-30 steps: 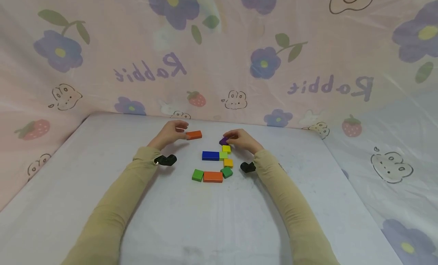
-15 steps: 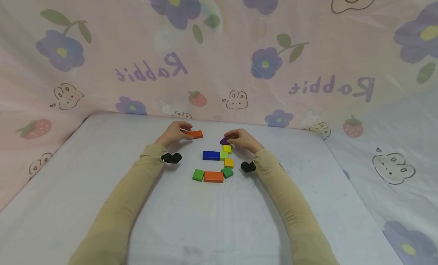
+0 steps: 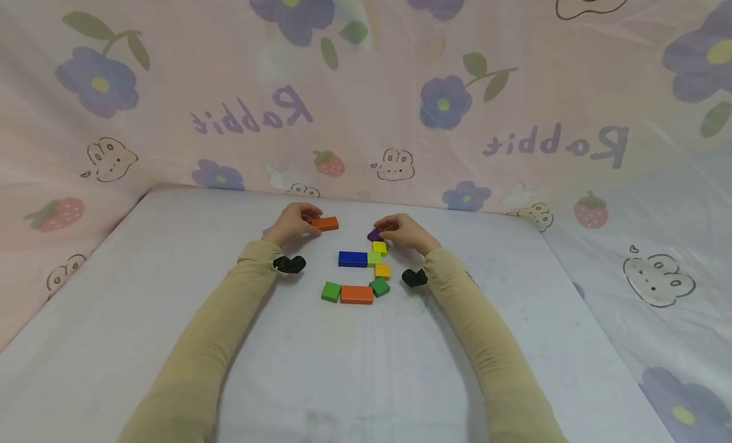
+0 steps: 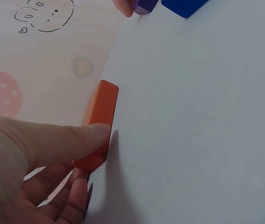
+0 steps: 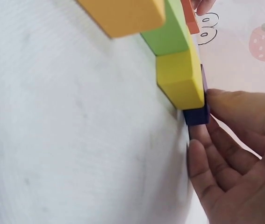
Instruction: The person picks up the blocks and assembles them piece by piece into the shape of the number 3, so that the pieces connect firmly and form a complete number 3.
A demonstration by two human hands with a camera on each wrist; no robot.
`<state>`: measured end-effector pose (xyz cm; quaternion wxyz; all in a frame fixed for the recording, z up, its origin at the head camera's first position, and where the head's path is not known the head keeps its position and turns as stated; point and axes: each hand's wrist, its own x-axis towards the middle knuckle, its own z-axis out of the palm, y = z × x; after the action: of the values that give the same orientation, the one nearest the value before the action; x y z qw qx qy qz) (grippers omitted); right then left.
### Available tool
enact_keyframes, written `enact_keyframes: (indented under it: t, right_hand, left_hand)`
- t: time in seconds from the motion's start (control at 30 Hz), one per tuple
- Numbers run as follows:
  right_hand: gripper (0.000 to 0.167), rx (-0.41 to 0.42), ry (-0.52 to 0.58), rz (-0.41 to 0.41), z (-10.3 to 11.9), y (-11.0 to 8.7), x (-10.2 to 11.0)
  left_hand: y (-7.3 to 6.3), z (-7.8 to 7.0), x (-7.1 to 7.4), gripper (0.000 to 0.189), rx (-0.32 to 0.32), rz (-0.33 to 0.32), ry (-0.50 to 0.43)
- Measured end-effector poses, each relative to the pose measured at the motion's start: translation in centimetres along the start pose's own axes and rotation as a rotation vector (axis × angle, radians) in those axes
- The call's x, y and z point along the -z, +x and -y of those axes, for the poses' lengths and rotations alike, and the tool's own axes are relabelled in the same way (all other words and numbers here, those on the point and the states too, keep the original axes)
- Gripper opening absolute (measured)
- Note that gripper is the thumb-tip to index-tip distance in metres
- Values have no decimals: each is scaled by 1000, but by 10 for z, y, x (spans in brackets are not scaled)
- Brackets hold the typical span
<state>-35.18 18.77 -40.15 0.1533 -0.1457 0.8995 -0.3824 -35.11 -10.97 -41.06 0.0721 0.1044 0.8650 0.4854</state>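
My left hand (image 3: 290, 224) pinches the left end of an orange rectangular block (image 3: 326, 224) at the far side of the table. In the left wrist view the thumb lies across the upper face of that orange block (image 4: 100, 112), fingers on the opposite side. My right hand (image 3: 403, 232) holds a small purple block (image 3: 374, 235) between thumb and fingers. From the right wrist, the purple block (image 5: 196, 116) sits right against a yellow block (image 5: 181, 79). Below it in the head view run a light green block (image 3: 374, 258), a dark blue bar (image 3: 352, 259) and an amber block (image 3: 382, 272).
Nearer the person, a second orange bar (image 3: 356, 295) lies between a green block (image 3: 331, 292) and a darker green block (image 3: 380, 287). A bit of light blue (image 3: 265, 231) shows behind the left wrist. A printed curtain (image 3: 366, 112) borders the white table's back edge.
The left hand has shifted a little to the right and farther over the orange block, which has barely moved. Light blue now peeks out behind the left wrist. The right hand stays on the purple block.
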Motion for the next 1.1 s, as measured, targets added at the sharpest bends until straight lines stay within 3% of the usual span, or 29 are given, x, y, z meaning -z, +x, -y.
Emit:
enact_keyframes:
  t: [0.3, 0.63, 0.87, 1.1]
  right_hand:
    - [30, 0, 5, -6, -2, 1, -1]
    - [29, -3, 6, -11, -5, 0, -1]
    - [28, -20, 35, -7, -5, 0, -2]
    - [28, -3, 7, -22, -2, 0, -1]
  left_hand:
    - [-2, 0, -1, 47, -29, -27, 27]
    - [-2, 2, -4, 44, -7, -15, 83]
    - [-6, -4, -6, 44, -17, -4, 115]
    - [-1, -13, -10, 44, -39, -7, 135]
